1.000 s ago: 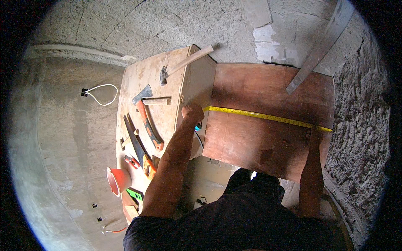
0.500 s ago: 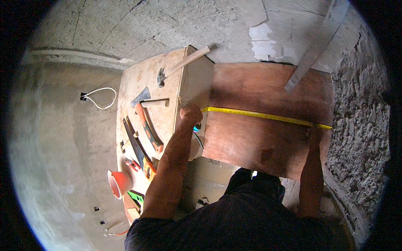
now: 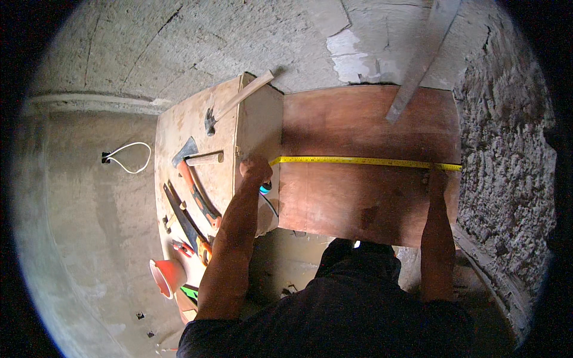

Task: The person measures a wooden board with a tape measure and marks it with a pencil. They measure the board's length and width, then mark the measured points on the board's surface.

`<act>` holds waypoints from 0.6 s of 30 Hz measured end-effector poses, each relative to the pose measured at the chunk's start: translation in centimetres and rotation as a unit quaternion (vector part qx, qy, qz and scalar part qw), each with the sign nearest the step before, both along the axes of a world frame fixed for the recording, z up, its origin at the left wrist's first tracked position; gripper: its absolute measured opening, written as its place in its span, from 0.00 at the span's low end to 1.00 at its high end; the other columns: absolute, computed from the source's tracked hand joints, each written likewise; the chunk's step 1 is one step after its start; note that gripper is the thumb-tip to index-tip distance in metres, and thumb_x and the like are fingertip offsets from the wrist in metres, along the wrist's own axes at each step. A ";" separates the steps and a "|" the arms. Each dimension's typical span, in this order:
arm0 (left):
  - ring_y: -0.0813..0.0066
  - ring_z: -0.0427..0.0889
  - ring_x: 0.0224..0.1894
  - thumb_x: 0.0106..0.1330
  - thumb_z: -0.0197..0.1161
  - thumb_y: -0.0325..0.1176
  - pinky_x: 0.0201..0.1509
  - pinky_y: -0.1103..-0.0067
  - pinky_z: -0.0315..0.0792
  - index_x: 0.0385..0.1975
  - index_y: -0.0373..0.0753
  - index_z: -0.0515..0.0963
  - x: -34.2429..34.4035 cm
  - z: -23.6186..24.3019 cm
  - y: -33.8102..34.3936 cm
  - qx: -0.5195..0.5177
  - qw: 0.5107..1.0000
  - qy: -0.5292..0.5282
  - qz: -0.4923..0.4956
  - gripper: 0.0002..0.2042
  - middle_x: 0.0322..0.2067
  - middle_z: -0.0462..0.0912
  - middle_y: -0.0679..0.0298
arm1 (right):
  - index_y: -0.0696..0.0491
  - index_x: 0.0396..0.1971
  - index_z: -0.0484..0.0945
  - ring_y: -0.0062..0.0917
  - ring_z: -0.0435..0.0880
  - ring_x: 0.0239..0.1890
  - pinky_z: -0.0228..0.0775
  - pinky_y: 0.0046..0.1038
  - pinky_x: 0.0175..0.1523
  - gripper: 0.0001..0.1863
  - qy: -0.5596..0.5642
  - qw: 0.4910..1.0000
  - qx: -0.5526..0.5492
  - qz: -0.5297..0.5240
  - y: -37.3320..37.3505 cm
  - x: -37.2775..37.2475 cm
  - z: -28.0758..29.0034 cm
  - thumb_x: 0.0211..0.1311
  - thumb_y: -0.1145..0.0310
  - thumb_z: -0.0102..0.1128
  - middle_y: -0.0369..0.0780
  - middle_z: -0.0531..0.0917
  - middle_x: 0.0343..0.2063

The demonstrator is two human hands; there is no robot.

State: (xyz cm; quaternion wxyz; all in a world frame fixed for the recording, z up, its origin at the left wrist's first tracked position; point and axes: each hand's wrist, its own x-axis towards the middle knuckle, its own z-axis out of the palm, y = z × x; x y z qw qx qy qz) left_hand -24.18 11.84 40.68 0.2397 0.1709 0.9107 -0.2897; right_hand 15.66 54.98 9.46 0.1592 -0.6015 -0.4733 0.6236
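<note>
A yellow tape measure blade point(image 3: 352, 160) stretches across a reddish-brown wooden board point(image 3: 334, 200). My left hand point(image 3: 258, 170) is closed around the tape measure's case at the edge of a pale wooden box; a bit of its teal side point(image 3: 265, 188) shows below the fingers. Over at the board's right end, my right hand point(image 3: 437, 177) grips the blade in shadow, close to its tip by the rough wall. Its fingers are dark, with one lying over the blade's edge.
On the box top point(image 3: 209, 122) lie a claw hammer point(image 3: 236, 102), an axe point(image 3: 194, 185), a handsaw point(image 3: 186, 221), red-handled pliers point(image 3: 183, 248) and an orange bucket point(image 3: 168, 275). A long metal straightedge point(image 3: 421, 65) leans over the board's far side. Rough wall point(image 3: 504, 137) stands right.
The view has shifted, so the box and board sit further left. The blade lies more level across the board, its right end turned slightly away from me. Both hands keep their hold.
</note>
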 end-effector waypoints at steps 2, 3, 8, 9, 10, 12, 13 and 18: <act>0.63 0.86 0.57 0.66 0.63 0.41 0.57 0.66 0.80 0.48 0.44 0.87 -0.4 -1.2 -1.0 0.007 1.000 0.011 -0.009 0.15 0.52 0.88 0.59 | 0.51 0.28 0.80 0.25 0.78 0.18 0.68 0.32 0.25 0.25 0.005 0.996 0.067 0.061 -0.4 0.1 0.8 0.73 0.44 0.58 0.35 0.78 0.16; 0.62 0.86 0.57 0.66 0.63 0.41 0.57 0.66 0.80 0.48 0.44 0.87 -0.8 -2.1 -1.5 0.005 1.000 0.000 -0.005 0.15 0.51 0.88 0.58 | 0.51 0.29 0.80 0.25 0.78 0.18 0.68 0.32 0.25 0.24 0.009 0.995 0.074 0.067 -0.4 0.0 1.1 0.73 0.44 0.58 0.35 0.78 0.16; 0.58 0.86 0.56 0.64 0.65 0.42 0.57 0.59 0.79 0.52 0.43 0.85 -3.1 -6.3 -4.8 0.027 0.992 -0.015 -0.126 0.18 0.52 0.87 0.57 | 0.52 0.31 0.80 0.25 0.77 0.17 0.68 0.31 0.24 0.22 0.017 0.996 0.076 0.047 -0.9 -0.5 1.1 0.72 0.46 0.59 0.35 0.79 0.17; 0.58 0.85 0.57 0.64 0.67 0.43 0.58 0.60 0.79 0.54 0.43 0.84 -3.7 -6.8 -4.9 -0.019 0.992 -0.020 -0.121 0.20 0.54 0.86 0.56 | 0.52 0.31 0.80 0.24 0.77 0.17 0.68 0.30 0.24 0.22 0.014 0.996 0.078 0.040 -0.8 -0.6 0.8 0.72 0.47 0.59 0.35 0.79 0.17; 0.57 0.84 0.59 0.64 0.68 0.44 0.59 0.60 0.78 0.55 0.42 0.83 -4.2 -7.1 -4.9 -0.096 0.988 -0.051 -0.109 0.22 0.56 0.84 0.55 | 0.52 0.31 0.80 0.24 0.77 0.17 0.68 0.30 0.23 0.21 0.014 0.996 0.077 0.036 -0.9 -0.8 0.6 0.72 0.47 0.59 0.35 0.79 0.17; 0.57 0.82 0.61 0.65 0.66 0.45 0.61 0.61 0.77 0.55 0.42 0.83 -4.3 -7.1 -5.3 -0.086 0.994 -0.018 -0.066 0.22 0.58 0.83 0.54 | 0.52 0.32 0.80 0.24 0.77 0.17 0.67 0.30 0.23 0.21 0.019 0.997 0.070 0.031 -0.9 -0.9 0.4 0.72 0.48 0.60 0.35 0.79 0.17; 0.58 0.81 0.62 0.65 0.66 0.45 0.62 0.61 0.76 0.55 0.42 0.83 -4.4 -7.0 -5.3 -0.081 0.995 -0.003 -0.053 0.22 0.59 0.83 0.54 | 0.52 0.33 0.80 0.24 0.77 0.17 0.67 0.29 0.23 0.20 0.020 0.997 0.069 0.030 -1.0 -1.0 0.4 0.72 0.48 0.60 0.35 0.79 0.17; 0.55 0.85 0.54 0.67 0.60 0.44 0.55 0.60 0.78 0.51 0.40 0.85 -4.4 -5.9 -4.7 0.002 0.997 0.005 -0.082 0.19 0.51 0.86 0.52 | 0.53 0.35 0.80 0.23 0.77 0.16 0.67 0.28 0.22 0.19 0.028 0.997 0.064 0.041 -0.9 -1.4 0.7 0.72 0.51 0.61 0.35 0.79 0.17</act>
